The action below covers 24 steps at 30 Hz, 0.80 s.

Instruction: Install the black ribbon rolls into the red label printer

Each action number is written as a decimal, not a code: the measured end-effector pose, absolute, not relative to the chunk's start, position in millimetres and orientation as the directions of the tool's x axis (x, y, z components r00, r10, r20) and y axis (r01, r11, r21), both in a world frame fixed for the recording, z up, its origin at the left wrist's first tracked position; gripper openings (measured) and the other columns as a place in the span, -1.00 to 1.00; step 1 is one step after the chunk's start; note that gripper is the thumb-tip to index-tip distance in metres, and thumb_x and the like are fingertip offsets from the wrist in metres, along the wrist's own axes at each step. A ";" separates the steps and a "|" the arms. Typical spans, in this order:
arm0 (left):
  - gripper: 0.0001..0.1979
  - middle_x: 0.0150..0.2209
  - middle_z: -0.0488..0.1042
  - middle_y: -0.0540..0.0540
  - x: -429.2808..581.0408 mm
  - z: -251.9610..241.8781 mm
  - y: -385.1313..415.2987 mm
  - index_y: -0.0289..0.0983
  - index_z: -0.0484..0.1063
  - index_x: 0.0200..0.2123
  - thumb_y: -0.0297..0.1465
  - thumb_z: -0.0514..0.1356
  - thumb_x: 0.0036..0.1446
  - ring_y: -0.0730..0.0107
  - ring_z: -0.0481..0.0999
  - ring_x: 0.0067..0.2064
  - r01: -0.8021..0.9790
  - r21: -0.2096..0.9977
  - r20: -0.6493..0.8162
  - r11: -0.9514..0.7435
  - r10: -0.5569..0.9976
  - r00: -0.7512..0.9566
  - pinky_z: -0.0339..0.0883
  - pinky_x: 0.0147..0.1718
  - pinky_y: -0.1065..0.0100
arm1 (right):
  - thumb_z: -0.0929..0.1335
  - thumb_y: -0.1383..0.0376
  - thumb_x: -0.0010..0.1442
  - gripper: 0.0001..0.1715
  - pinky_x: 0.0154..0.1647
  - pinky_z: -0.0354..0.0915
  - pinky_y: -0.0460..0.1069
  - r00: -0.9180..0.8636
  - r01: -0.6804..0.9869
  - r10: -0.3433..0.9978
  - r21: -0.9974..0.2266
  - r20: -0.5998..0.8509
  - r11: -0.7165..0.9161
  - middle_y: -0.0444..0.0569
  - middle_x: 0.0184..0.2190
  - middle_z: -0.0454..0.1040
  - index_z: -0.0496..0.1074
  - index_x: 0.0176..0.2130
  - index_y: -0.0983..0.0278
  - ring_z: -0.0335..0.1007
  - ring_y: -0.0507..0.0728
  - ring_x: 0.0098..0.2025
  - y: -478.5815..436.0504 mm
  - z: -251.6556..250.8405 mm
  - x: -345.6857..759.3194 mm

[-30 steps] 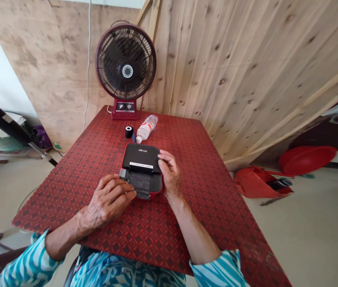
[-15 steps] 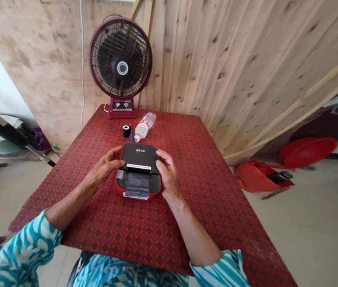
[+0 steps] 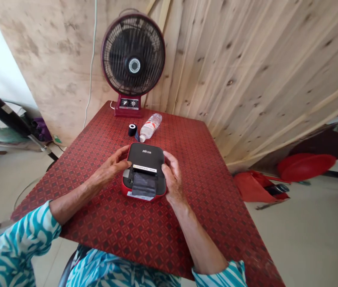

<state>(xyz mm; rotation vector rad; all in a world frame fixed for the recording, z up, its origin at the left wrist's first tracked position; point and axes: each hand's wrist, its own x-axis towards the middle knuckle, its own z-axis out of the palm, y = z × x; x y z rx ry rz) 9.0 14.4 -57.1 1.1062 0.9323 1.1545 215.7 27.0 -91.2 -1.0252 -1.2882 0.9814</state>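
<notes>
A small label printer (image 3: 145, 159) with a black top and red sides sits on the red patterned table (image 3: 106, 223). My left hand (image 3: 115, 164) grips its left side, thumb on the lid's edge. On the opposite side my right hand (image 3: 172, 177) holds it the same way, fingers along the edge. From a slot in the front part hangs a dark strip (image 3: 144, 184), with a pale label edge (image 3: 140, 196) below it. A white caution label (image 3: 144, 169) runs across the lid. What the fingertips touch underneath is hidden.
Beyond the printer lie a black ribbon roll (image 3: 132, 130) with a loose tail and a clear plastic bottle (image 3: 151, 126) on its side. A maroon fan (image 3: 133, 67) stands at the table's back. Right of the table, on the floor, is a red bag (image 3: 252, 187).
The whole view has shifted, so the table things appear farther right. Both hands keep their hold on the label printer, which looks little changed.
</notes>
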 end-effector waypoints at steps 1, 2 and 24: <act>-0.37 0.20 0.34 -0.18 8.9 -60.7 15.0 -0.21 0.25 0.20 -0.36 0.25 0.02 0.00 0.27 0.23 -0.225 0.973 -0.005 0.045 0.985 0.175 0.16 0.17 0.04 | 0.28 0.13 0.18 -0.56 0.20 0.22 0.17 0.045 -0.016 0.966 -0.966 0.256 0.257 -0.07 0.12 0.37 0.33 0.07 0.08 0.27 0.16 0.17 27.2 -91.4 215.5; -0.38 0.20 0.33 -0.18 8.8 -64.5 15.6 -0.20 0.26 0.19 -0.35 0.25 0.02 0.01 0.26 0.24 -0.239 0.970 0.004 0.035 0.987 0.162 0.16 0.17 0.05 | 0.29 0.13 0.18 -0.56 0.19 0.22 0.17 0.051 -0.035 0.969 -0.970 0.240 0.242 -0.06 0.12 0.37 0.33 0.06 0.09 0.29 0.16 0.16 27.3 -91.7 214.9; -0.31 0.29 0.22 -0.10 -5.2 -79.6 10.5 -0.08 0.21 0.23 -0.32 0.25 -0.02 0.00 0.12 0.32 -0.239 0.970 0.024 0.037 0.969 0.247 0.13 0.19 0.01 | 0.22 0.01 0.21 -0.53 0.15 0.21 0.14 0.209 -0.100 0.968 -0.981 0.142 0.166 -0.02 0.06 0.44 0.38 0.02 0.16 0.34 0.16 0.10 29.5 -114.7 206.0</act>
